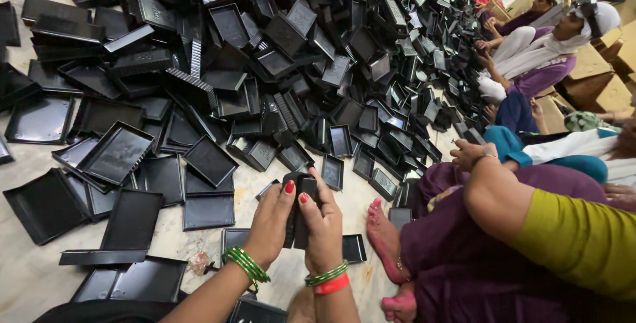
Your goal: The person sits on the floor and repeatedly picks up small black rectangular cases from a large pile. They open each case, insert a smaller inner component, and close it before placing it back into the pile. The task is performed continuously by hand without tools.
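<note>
Two hands hold a small stack of black plastic pieces above a pale floor heaped with black trays.

Far left, flat black trays (pixel 41 119) lie scattered on the pale stone floor (pixel 26 276); behind them a great heap of black trays (pixel 278 45) runs up and to the right across the room; at centre, the left hand (pixel 270 225), green bangles at the wrist, and the right hand (pixel 323 227), green and red bands, both have their grip closed on the stack of black pieces (pixel 299 209), held upright between them above the floor; just right, a seated person's bare foot (pixel 384 237) and purple garment (pixel 464 257); farther right, more seated people (pixel 550 45) line the heap's edge.
</note>
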Available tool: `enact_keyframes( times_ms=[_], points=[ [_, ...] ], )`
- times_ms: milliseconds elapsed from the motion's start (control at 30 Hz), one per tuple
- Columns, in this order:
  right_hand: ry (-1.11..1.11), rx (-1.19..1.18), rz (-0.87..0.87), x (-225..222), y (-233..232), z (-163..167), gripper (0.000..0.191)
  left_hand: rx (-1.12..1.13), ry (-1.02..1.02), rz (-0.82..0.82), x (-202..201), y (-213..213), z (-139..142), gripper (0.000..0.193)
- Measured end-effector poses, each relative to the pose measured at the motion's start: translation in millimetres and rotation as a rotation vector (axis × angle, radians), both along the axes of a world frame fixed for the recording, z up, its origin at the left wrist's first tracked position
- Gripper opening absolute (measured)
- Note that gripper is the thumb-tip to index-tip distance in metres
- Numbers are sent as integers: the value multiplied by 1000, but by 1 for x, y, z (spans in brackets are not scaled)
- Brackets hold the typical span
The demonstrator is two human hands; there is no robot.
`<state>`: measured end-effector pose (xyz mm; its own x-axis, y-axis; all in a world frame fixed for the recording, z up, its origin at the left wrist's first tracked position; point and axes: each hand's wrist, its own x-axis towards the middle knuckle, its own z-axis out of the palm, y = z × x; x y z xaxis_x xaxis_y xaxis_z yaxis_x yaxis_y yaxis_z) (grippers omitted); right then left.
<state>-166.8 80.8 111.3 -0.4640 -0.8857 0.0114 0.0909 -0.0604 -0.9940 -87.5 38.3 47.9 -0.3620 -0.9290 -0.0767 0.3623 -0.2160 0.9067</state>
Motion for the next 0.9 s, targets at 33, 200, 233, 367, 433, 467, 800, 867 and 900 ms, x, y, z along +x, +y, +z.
enact_keyframes(
  times_ms=[33,200,233,367,433,467,800,867,900],
  points=[
    [23,12,12,-2,0,1,62,-5,-22,10,-1,0,0,57],
    [469,-31,17,-4,1,1,63,-216,-127,87,-3,4,-5,54],
    [527,-55,55,-3,2,0,62,-230,-151,90,-2,4,-6,53],
    [663,-101,152,3,3,0,65,-214,-204,58,3,3,-9,52],
    [677,-89,156,4,2,3,67,-212,-210,43,5,2,-8,52],
    [682,-83,149,3,2,3,66,-236,-212,48,5,2,-7,53],
    [933,-109,219,18,19,15,65,345,49,-151,18,-15,16,67],
    [1048,-68,239,23,19,17,71,355,223,-156,22,-19,16,68],
    [1105,-51,249,25,18,18,75,356,309,-157,23,-20,15,69]
  ],
)
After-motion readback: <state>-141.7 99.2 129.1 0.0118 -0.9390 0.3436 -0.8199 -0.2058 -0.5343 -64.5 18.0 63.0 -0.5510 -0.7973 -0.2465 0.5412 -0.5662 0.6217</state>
